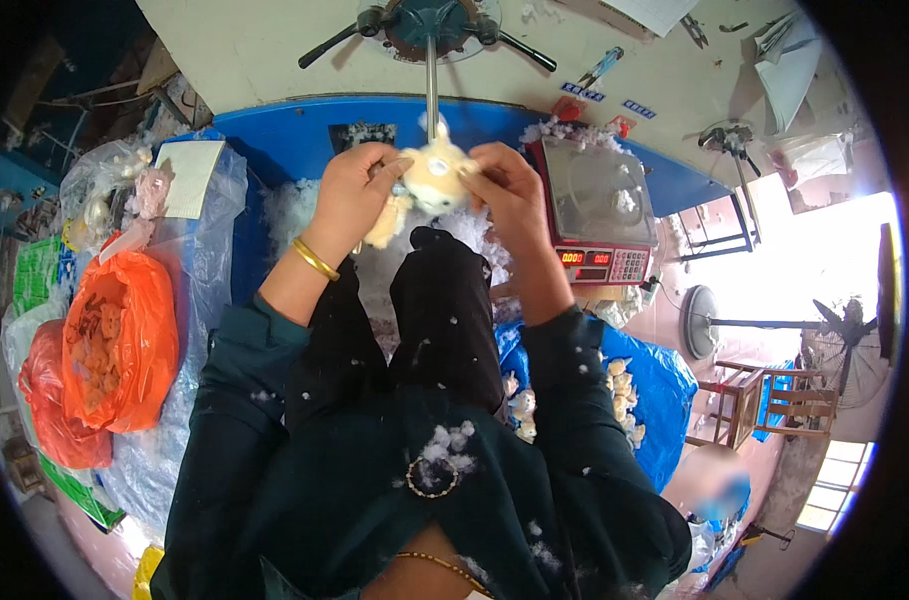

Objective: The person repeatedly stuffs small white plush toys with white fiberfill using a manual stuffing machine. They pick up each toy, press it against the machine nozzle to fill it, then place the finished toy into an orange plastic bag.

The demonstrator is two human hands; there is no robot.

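The person sat w/ both hands raised at about 12 o'clock of the lap, holding a small cream-and-tan plush toy (431,180) between them. Left hand (352,195) gripped the toy's left side, fingers curled round it, thumb on top; a gold bangle (315,259) sat on that wrist. Right hand (509,190) pinched the toy's right side, fingertips clenched on the fabric. The toy hung right under a thin metal nozzle (431,92) that came down from a teal machine head (429,20) at 12 o'clock; it looked pushed onto the tube's tip, tho the hands hid the joint, so can't say for sure.

Loose white stuffing (292,208) lay below and around the toy on the blue bench (294,135), and bits clung to the person's dark clothes. At 2 o'clock of the toy, just beside the right hand, stood a digital scale (594,215) w/ red readouts. At 9 o'clock, well apart, sat orange plastic bags (114,345) w/ small tan toys inside. At 4 o'clock, beside the right elbow, a blue bag (654,385) held more small plush pieces.
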